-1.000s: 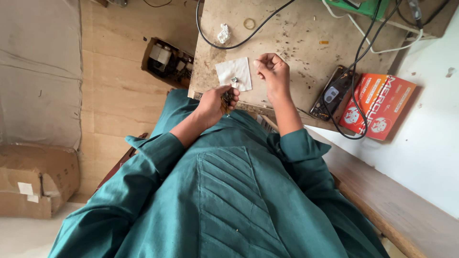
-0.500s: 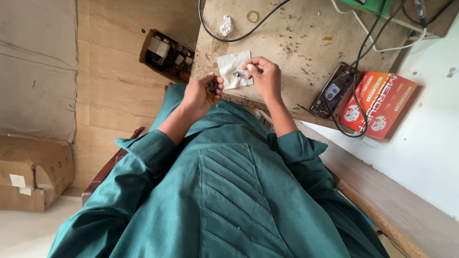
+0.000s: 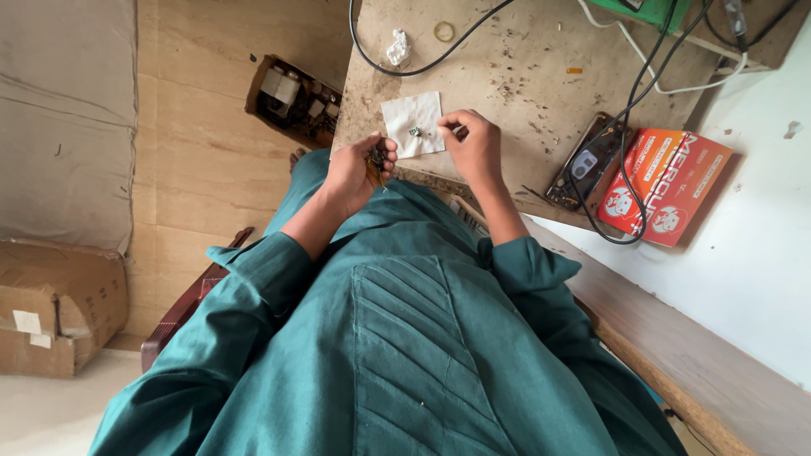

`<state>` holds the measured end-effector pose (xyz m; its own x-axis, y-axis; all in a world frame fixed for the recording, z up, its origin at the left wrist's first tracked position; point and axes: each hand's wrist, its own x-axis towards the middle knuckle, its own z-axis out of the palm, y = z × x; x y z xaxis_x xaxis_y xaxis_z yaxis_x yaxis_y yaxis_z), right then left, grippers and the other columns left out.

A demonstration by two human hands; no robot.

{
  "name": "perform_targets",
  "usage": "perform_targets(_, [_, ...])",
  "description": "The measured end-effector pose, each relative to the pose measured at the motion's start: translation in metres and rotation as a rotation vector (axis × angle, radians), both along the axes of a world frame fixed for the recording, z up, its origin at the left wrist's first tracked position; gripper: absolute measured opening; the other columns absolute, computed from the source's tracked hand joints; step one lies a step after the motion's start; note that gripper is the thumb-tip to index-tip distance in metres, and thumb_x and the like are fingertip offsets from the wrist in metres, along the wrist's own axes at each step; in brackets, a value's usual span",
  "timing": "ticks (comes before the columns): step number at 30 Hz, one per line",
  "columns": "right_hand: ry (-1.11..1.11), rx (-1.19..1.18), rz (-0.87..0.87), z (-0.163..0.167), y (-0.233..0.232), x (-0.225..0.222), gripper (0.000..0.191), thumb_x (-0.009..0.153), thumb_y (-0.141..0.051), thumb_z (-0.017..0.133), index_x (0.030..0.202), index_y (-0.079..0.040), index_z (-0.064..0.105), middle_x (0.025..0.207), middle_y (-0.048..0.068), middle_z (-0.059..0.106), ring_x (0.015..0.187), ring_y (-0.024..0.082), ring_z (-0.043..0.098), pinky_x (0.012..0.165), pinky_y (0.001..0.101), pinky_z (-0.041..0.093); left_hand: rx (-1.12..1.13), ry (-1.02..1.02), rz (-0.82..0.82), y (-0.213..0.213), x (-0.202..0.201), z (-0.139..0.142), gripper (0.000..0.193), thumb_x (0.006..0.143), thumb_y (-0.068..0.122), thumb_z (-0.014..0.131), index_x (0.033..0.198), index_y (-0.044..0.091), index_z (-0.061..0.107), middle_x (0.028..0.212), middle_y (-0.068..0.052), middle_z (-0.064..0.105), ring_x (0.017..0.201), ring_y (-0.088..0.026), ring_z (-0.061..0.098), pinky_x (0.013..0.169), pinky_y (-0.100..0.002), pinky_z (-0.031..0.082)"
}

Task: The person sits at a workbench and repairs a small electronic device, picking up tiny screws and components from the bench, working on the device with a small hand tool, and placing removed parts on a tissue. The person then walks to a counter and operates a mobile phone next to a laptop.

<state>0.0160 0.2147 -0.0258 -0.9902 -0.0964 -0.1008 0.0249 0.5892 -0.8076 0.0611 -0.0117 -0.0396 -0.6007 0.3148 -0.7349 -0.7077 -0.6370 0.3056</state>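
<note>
I see a worn, matt wooden table (image 3: 541, 76), its top rough and speckled with dark crumbs, and on it a white paper square (image 3: 412, 123) that looks soft and slightly creased under a tiny dull metal part (image 3: 416, 132). My left hand (image 3: 355, 173) grips a small dark piece (image 3: 377, 159) with a faint metallic glint, while the sleeves (image 3: 253, 287) are smooth teal cloth with stitched pleats. Nearby, a red box (image 3: 667, 181) shows glossy printed card, the black cable (image 3: 422, 63) looks rubbery, and the cardboard box (image 3: 55, 308) is matt brown.
</note>
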Motion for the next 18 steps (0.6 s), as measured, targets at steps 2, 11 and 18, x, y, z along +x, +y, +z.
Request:
perform_targets(2, [0.042, 0.041, 0.047, 0.007, -0.008, 0.001, 0.008, 0.086, -0.006, 0.079, 0.094, -0.004, 0.075, 0.087, 0.008, 0.071, 0.066, 0.016, 0.07, 0.063, 0.0292, 0.055, -0.009, 0.01, -0.009, 0.0, 0.001, 0.002, 0.036, 0.109, 0.024, 0.041, 0.095, 0.0, 0.064, 0.083, -0.005, 0.062, 0.073, -0.015, 0.055, 0.068, -0.029, 0.049])
perform_targets(11, [0.388, 0.294, 0.287, 0.023, -0.017, 0.011, 0.005, 0.09, -0.009, 0.073, 0.094, -0.008, 0.071, 0.094, 0.008, 0.063, 0.087, 0.03, 0.065, 0.076, 0.0408, 0.054, 0.005, 0.006, 0.0, 0.003, -0.003, 0.0, 0.036, 0.109, 0.024, 0.042, 0.096, -0.001, 0.064, 0.083, -0.006, 0.062, 0.074, -0.016, 0.056, 0.068, -0.03, 0.049])
perform_targets(18, [0.405, 0.27, 0.239, 0.017, -0.013, 0.017, 0.007, 0.092, -0.008, 0.073, 0.094, -0.007, 0.066, 0.093, 0.01, 0.063, 0.087, 0.032, 0.064, 0.076, 0.0418, 0.054, -0.01, -0.01, -0.02, 0.005, -0.007, -0.005, 0.036, 0.109, 0.025, 0.042, 0.095, -0.001, 0.064, 0.083, -0.006, 0.062, 0.073, -0.016, 0.056, 0.067, -0.03, 0.049])
